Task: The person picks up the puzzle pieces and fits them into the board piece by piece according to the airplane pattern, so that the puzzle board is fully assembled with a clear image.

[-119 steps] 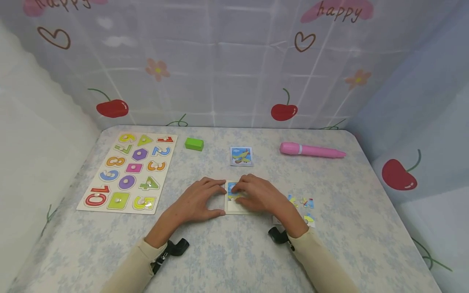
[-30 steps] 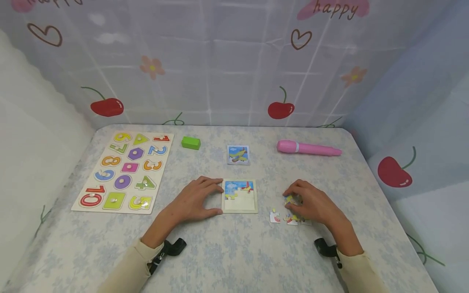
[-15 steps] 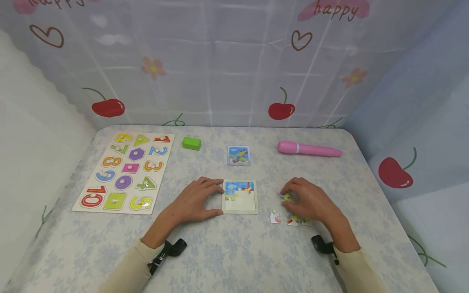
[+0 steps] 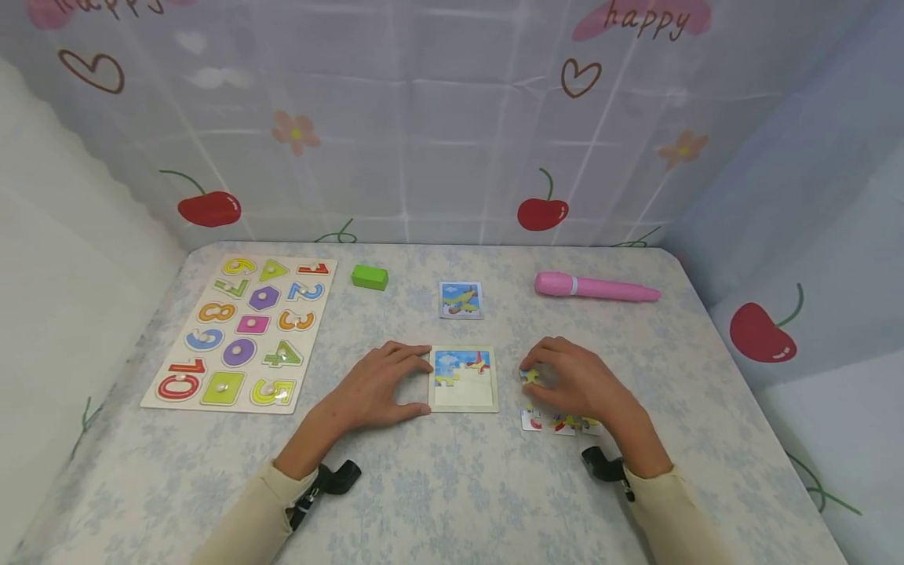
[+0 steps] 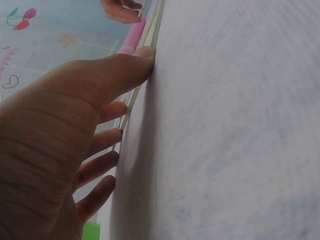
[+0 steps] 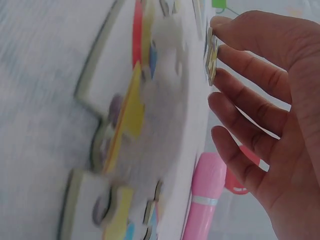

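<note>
A square jigsaw tray [image 4: 472, 398] lies mid-table, its upper part filled with pieces of sky and a red plane tail. My left hand [image 4: 377, 386] rests against the tray's left edge, thumb near the lower corner and forefinger near the upper one. To the right of the tray, my right hand [image 4: 582, 380] pinches a jigsaw piece [image 4: 530, 377] between thumb and fingertips. The right wrist view shows that piece [image 6: 212, 57] edge-on. Several loose jigsaw pieces [image 4: 565, 425] lie under and in front of the right hand, partly hidden by it.
A small picture card [image 4: 461, 300] of a plane lies beyond the tray. Further out are a green block [image 4: 370, 277] and a pink pen-shaped toy [image 4: 600, 288]. A number-and-shape board [image 4: 240, 333] lies at the left. A printed curtain [image 4: 438, 157] hangs behind the table.
The right hand has gone from the tray to the loose pieces, gripped one, and now moves left toward the tray with it. The left hand keeps its place at the tray's edge.
</note>
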Demonstrator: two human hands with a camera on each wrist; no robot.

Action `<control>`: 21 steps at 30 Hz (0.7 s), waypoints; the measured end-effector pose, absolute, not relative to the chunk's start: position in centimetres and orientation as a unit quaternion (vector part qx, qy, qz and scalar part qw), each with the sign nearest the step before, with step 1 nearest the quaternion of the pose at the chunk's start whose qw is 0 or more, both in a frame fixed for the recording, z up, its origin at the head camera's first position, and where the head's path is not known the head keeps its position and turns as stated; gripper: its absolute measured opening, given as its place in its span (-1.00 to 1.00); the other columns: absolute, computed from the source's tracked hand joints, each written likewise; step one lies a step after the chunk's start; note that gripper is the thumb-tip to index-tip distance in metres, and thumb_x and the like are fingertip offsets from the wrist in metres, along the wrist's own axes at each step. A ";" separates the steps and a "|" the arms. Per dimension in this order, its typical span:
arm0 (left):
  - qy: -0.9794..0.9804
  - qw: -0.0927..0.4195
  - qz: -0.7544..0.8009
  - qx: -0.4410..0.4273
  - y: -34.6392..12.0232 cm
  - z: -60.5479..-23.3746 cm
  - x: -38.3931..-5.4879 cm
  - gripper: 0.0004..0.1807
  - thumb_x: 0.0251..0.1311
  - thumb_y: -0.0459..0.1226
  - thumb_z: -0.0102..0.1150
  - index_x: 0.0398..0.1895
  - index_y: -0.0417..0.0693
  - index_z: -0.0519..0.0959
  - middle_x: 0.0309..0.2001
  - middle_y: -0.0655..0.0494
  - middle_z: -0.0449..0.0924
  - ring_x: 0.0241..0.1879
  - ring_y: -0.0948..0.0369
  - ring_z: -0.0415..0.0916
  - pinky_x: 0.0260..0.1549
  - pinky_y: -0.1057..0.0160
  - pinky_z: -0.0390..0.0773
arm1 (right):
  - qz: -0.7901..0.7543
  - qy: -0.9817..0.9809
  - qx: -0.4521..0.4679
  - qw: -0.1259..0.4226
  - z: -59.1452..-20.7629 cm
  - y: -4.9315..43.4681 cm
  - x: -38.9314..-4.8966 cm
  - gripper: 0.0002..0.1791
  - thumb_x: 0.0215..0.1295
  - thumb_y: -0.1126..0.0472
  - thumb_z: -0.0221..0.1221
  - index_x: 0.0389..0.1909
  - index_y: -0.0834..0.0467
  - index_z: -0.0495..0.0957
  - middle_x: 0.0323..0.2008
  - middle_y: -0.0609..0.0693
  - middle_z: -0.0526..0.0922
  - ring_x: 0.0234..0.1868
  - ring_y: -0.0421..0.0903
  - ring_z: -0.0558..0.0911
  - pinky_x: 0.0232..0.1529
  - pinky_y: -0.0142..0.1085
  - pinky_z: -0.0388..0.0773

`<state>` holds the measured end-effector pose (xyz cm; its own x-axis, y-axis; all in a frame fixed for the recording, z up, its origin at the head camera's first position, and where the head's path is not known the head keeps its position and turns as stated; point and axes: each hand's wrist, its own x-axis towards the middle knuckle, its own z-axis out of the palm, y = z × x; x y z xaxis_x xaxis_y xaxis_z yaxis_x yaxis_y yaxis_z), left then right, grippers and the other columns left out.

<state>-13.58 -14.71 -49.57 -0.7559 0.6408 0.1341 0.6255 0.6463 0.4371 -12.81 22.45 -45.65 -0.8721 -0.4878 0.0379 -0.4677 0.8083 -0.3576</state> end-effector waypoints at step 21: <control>0.905 0.011 0.235 0.354 -14.7 -49.7 -13.8 -0.37 0.21 0.15 0.55 0.26 0.10 0.67 0.53 0.10 0.47 0.40 0.04 0.45 0.29 -0.12 0.52 | -0.187 0.936 -0.299 0.015 -45.6 17.1 -14.1 -0.72 0.26 0.07 0.55 -0.05 0.00 0.79 0.02 -0.09 0.70 0.06 -0.06 0.67 0.03 -0.06 0.69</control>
